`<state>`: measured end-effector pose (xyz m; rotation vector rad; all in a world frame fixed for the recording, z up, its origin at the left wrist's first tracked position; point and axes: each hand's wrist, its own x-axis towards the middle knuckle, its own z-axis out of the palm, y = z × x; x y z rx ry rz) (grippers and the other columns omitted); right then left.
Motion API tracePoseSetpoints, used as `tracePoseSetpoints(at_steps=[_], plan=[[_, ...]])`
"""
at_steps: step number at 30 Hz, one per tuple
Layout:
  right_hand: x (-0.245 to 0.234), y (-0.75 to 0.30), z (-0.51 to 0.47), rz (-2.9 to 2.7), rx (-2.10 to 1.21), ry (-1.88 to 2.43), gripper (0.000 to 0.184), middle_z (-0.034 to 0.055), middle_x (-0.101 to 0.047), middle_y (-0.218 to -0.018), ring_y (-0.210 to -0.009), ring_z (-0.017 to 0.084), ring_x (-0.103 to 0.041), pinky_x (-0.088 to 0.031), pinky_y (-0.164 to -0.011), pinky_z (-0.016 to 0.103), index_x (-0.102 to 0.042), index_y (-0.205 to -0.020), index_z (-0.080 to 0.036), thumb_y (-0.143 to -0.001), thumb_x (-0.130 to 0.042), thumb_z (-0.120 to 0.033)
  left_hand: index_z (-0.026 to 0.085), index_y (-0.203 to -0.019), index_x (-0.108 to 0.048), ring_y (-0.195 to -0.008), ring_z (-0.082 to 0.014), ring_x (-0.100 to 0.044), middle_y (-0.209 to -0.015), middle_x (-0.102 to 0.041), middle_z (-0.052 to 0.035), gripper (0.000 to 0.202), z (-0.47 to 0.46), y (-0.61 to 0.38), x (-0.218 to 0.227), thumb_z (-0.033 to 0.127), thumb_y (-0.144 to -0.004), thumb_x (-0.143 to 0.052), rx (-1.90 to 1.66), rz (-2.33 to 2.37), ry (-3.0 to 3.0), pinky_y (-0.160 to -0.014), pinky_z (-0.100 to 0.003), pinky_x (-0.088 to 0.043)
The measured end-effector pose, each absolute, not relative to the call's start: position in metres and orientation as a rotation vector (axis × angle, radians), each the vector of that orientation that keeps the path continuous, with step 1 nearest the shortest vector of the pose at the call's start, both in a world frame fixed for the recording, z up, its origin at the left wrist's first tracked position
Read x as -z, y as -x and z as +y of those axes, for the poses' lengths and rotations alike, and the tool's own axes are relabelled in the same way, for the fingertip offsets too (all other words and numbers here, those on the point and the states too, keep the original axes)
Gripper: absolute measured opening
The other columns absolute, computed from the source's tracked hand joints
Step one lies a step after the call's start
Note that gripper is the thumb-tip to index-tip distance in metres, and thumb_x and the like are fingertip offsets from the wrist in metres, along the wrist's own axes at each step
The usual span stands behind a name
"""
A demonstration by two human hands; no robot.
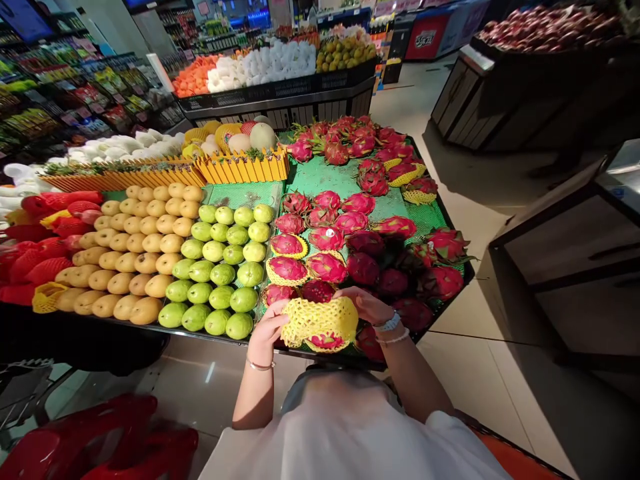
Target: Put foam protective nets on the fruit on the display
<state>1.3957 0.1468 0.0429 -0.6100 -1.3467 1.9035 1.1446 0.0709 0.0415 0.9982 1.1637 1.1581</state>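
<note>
Supermarket fruit stand: both hands hold a netted dragon fruit.

The yellow net sleeve my hands stretch is soft foam mesh; the dragon fruit inside looks waxy, the green table mat matt, the floor glossy tile.

Left hand and right hand, fingers curled, close together

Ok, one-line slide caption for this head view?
Both hands, left hand and right hand, hold a dragon fruit in yellow foam netting at a produce display.
</note>
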Motion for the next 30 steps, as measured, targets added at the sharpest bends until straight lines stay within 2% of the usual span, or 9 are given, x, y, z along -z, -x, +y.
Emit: tracePoseSetpoints(at_steps=[3, 6, 9, 15, 17, 19, 23, 26, 30], plan=[[-0.056, -1.407, 0.15, -1.668, -1.904, 0.564, 0.042, 0.0029, -0.069, -0.073, -0.066, 0.016, -0.062, -0.05, -0.06, 0.025, -0.074, -0.077, -0.018, -0.061, -0.08, -0.056, 0.02, -0.073, -0.069, -0.064, -0.0197, -0.063, -0.069, -0.068, -0.0033, 0.047, 0.072, -1.133, -0.043, 0.056, -0.047, -0.084, -1.073, 1.071, -1.042, -0.066, -0.036, -0.055], [-0.067, -1.408, 0.15, -1.739, -1.754, 0.564, 0.032, 0.0026, -0.069, -0.074, -0.069, 0.016, -0.061, -0.051, -0.064, 0.026, -0.076, -0.079, -0.02, -0.067, -0.079, -0.049, 0.018, -0.078, -0.071, -0.069, -0.0217, -0.065, -0.076, -0.071, -0.0061, 0.052, 0.075, -1.128, -0.046, 0.058, -0.047, -0.084, -0.934, 0.964, -1.116, -0.066, -0.035, -0.054], [-0.069, -1.404, 0.148, -1.691, -1.696, 0.494, 0.034, 0.0024, -0.069, -0.079, -0.074, 0.017, -0.062, -0.052, -0.071, 0.028, -0.077, -0.08, -0.021, -0.067, -0.078, -0.052, 0.018, -0.084, -0.073, -0.066, -0.0208, -0.064, -0.077, -0.071, -0.0076, 0.054, 0.078, -1.132, -0.048, 0.061, -0.053, -0.08, -0.866, 0.962, -1.165, -0.062, -0.033, -0.052], [-0.064, -1.412, 0.152, -1.849, -1.691, 0.499, 0.049, 0.0034, -0.069, -0.076, -0.069, 0.017, -0.062, -0.052, -0.065, 0.028, -0.076, -0.086, -0.019, -0.065, -0.074, -0.063, 0.017, -0.064, -0.065, -0.049, -0.0127, -0.048, -0.054, -0.056, -0.0003, 0.052, 0.09, -1.136, -0.054, 0.067, -0.057, -0.074, -1.055, 1.093, -1.32, -0.051, -0.028, -0.044], [-0.07, -1.42, 0.154, -2.009, -1.519, 0.545, 0.044, 0.0052, -0.069, -0.081, -0.075, 0.018, -0.063, -0.053, -0.073, 0.031, -0.076, -0.088, -0.019, -0.072, -0.072, -0.059, 0.017, -0.062, -0.064, -0.055, -0.0137, -0.049, -0.058, -0.057, -0.0001, 0.042, 0.095, -1.132, -0.062, 0.058, -0.064, -0.074, -1.089, 1.147, -1.402, -0.059, -0.03, -0.047], [-0.082, -1.428, 0.155, -2.163, -1.24, 0.603, 0.033, 0.0076, -0.07, -0.091, -0.089, 0.022, -0.064, -0.05, -0.092, 0.041, -0.075, -0.091, -0.02, -0.081, -0.068, -0.05, 0.019, -0.066, -0.066, -0.065, -0.0161, -0.052, -0.064, -0.06, -0.0002, 0.029, 0.098, -1.127, -0.074, 0.046, -0.071, -0.074, -1.112, 1.239, -1.649, -0.077, -0.035, -0.05], [-0.11, -1.439, 0.15, -2.393, -0.781, 0.554, 0.019, 0.0054, -0.072, -0.099, -0.104, 0.022, -0.063, -0.031, -0.113, 0.053, -0.073, -0.101, -0.026, -0.094, -0.055, -0.03, 0.026, -0.082, -0.071, -0.087, -0.0199, -0.058, -0.077, -0.066, 0.0008, 0.01, 0.096, -1.12, -0.095, 0.035, -0.08, -0.068, -1.014, 1.28, -2.245, -0.11, -0.048, -0.033], [-0.127, -1.441, 0.146, -2.451, -0.433, 0.52, 0.025, 0.0027, -0.072, -0.097, -0.11, 0.02, -0.061, -0.035, -0.114, 0.052, -0.07, -0.107, -0.029, -0.096, -0.049, -0.02, 0.029, -0.092, -0.072, -0.106, -0.0236, -0.058, -0.094, -0.07, -0.0014, 0.017, 0.09, -1.122, -0.095, 0.041, -0.081, -0.067, -1.083, 1.205, -2.292, -0.116, -0.052, -0.025], [-0.139, -1.435, 0.145, -2.455, 0.04, 0.417, 0.026, 0.0021, -0.071, -0.097, -0.109, 0.018, -0.06, -0.043, -0.109, 0.048, -0.068, -0.109, -0.025, -0.096, -0.048, -0.014, 0.033, -0.119, -0.062, -0.128, -0.0291, -0.047, -0.129, -0.058, -0.0054, 0.053, 0.088, -1.137, -0.081, 0.061, -0.074, -0.067, -1.734, 1.082, -1.555, -0.112, -0.051, -0.034]])
